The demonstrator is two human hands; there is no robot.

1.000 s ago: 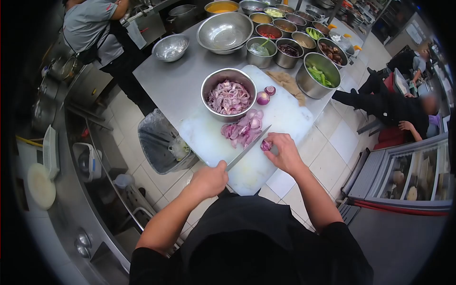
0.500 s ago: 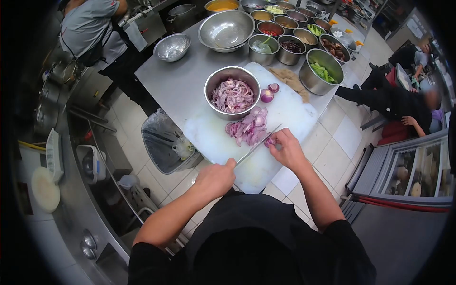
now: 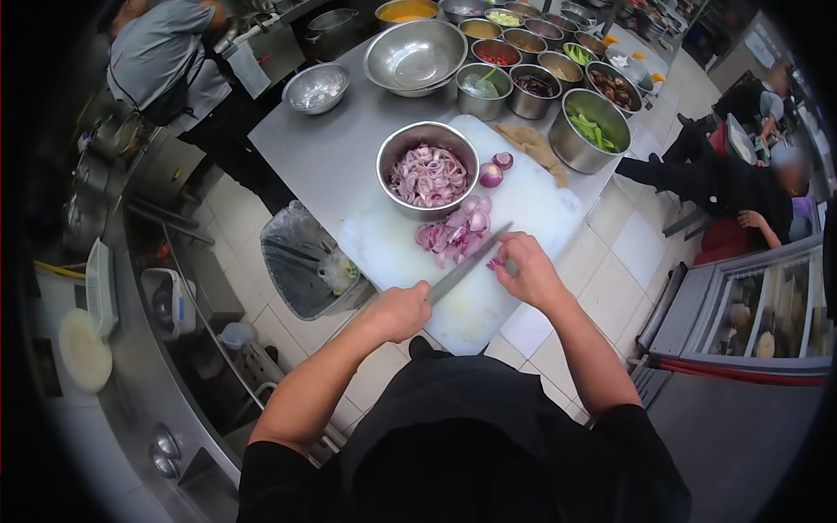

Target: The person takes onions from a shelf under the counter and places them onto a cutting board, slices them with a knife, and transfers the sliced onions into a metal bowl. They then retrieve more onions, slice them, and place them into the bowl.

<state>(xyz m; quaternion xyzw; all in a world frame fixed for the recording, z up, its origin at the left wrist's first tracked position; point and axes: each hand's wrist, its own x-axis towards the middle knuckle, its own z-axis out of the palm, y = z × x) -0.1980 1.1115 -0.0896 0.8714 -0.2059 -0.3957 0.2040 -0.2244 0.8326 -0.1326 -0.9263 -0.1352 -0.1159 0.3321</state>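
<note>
My left hand (image 3: 403,312) is wrapped round the handle of a knife (image 3: 466,268), whose blade points up and right over the white cutting board (image 3: 540,213). The fingers of my right hand (image 3: 527,272) pinch a small piece of red onion (image 3: 495,262) just right of the blade. Sliced red onion (image 3: 453,233) lies in a pile beyond the blade. Behind the pile stands a steel pot (image 3: 385,185) holding more onion slices (image 3: 427,176). Two unsliced onion pieces (image 3: 492,175) rest on the board right of the pot.
Steel bowls (image 3: 414,57) and several ingredient containers (image 3: 589,131) stand at the table's back. A brown cloth (image 3: 534,152) lies by the board. Below the table's left edge is a lined bin (image 3: 296,261). One person (image 3: 166,61) stands at back left; others are at right.
The view has shifted slightly. The onion piece in my right hand looks smaller than one second ago, and the knife blade has tilted to show more of its side.
</note>
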